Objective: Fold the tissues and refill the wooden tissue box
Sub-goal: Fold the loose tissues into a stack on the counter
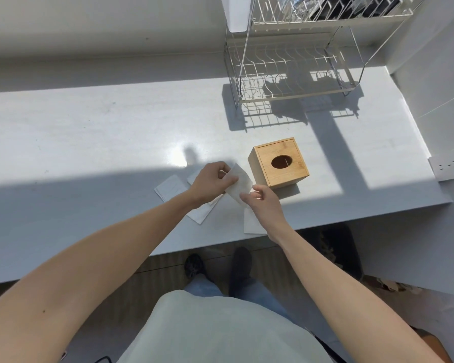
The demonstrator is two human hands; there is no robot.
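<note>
Both hands hold one tissue [238, 185] lifted off the counter [89, 142], near its front edge. Left hand [211, 182] pinches the upper end; right hand [263, 203] pinches the lower end. Held taut between two grips, probably so a crease can be set cleanly.

Wooden tissue box [279, 162] sits just beside the hands, toward the right end of the counter, oval slot up, within easy reach for loading. No tissue visible through the slot.

Count: held tissues, 1. Tissues lying flat on the counter near the front edge: at least 3, partly hidden under the hands; exact number uncertain. Boxes, 1. Dish racks [291, 72] at the back right, 1.
</note>
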